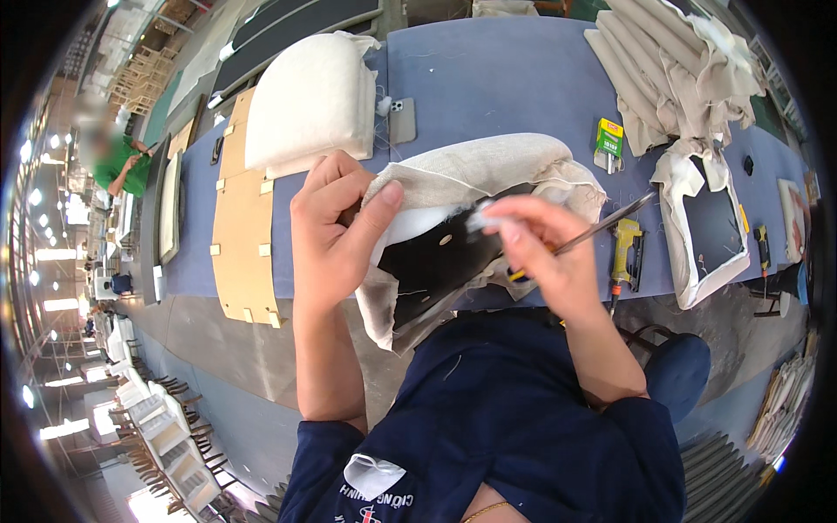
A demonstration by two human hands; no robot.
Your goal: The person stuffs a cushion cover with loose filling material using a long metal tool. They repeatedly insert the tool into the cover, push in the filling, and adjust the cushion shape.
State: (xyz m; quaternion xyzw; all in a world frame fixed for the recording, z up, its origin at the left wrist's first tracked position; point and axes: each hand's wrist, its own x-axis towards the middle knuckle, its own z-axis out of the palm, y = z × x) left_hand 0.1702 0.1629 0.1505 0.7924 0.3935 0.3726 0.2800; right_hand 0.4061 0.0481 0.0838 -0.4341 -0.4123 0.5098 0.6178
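My left hand [333, 228] is closed on the edge of a beige fabric cover [462, 166], thumb on top. The cover wraps a seat cushion that I hold tilted at the table's near edge. White padding [418, 223] shows under the pulled-back fabric, beside a black base panel [432, 261] with an oval hole. Over this panel is my right hand [549, 253], slightly blurred, with a tuft of white stuffing [478, 220] at its fingertips. The same hand holds a screwdriver-like tool [610, 218], its metal shaft pointing up and right and its yellow-black handle partly hidden by the palm.
On the blue table [488, 78] lie a white foam pad stack [309, 105], a phone [403, 120], a tan board [244, 218], a staple box [609, 139], and a yellow staple gun [624, 253]. Another covered cushion [711, 227] and beige covers [663, 70] are rightward. A person [131, 166] stands far left.
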